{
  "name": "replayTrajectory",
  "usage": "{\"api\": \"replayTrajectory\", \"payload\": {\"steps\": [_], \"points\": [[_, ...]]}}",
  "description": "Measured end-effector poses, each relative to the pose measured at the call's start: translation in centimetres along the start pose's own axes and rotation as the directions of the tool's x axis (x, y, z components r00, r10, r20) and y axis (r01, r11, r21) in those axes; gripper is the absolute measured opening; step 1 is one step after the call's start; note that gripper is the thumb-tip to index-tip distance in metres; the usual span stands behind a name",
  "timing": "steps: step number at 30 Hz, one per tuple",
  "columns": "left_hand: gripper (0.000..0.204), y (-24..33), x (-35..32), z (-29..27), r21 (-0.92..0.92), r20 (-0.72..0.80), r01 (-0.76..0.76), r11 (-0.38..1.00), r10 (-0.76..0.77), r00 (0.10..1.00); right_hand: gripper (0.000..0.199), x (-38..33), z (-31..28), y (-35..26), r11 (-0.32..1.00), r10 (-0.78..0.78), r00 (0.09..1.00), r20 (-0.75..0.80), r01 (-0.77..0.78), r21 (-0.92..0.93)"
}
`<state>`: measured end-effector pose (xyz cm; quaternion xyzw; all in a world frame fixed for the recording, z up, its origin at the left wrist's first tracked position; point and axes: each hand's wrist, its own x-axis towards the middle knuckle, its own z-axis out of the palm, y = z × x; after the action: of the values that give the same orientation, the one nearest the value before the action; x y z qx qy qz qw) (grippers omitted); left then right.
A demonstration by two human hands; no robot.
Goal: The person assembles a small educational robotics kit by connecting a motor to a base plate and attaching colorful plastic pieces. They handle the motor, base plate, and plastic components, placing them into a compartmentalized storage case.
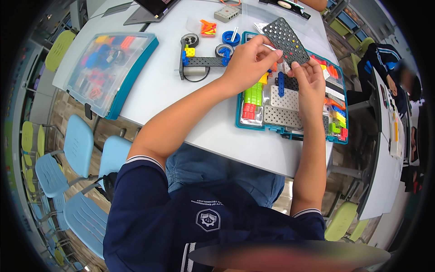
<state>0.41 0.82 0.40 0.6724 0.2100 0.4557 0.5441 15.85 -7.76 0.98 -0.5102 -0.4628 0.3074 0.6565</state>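
A dark grey perforated plate [282,35] is held tilted above an open teal-rimmed case [250,124]. My right hand [310,86] grips its lower end between thumb and fingers. My left hand [250,63] is closed at the plate's left edge, thumb and fingertips against it; a small part inside the fingers would be hidden. Small red and yellow pegs show in the plate's holes. Under my hands, the case holds a blue beam [281,84], light grey perforated plates [282,116] and green blocks [253,94].
Left of my hands stands a partly built frame [204,61] with wheels and a motor. Beyond it are a small box of orange pieces [208,28], a blue wheel [231,38] and a grey block [226,13]. A closed clear-lidded case [108,68] lies at the table's left; a laptop [152,10] is behind.
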Motion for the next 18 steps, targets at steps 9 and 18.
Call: {"api": "replayTrajectory", "payload": {"steps": [9,18], "points": [[0.024,1.2,1.9,-4.1,0.541,-0.067,-0.298,0.786,0.393,0.917,0.038,0.6,-0.7,0.8,0.999,0.015,0.995,-0.099,-0.010,0.047],[0.030,0.6,8.1,-21.3,0.948,0.006,0.179,-0.261,0.580,0.815,0.036,0.7,-0.5,2.3,0.996,-0.082,0.991,-0.110,0.084,0.008]]}}
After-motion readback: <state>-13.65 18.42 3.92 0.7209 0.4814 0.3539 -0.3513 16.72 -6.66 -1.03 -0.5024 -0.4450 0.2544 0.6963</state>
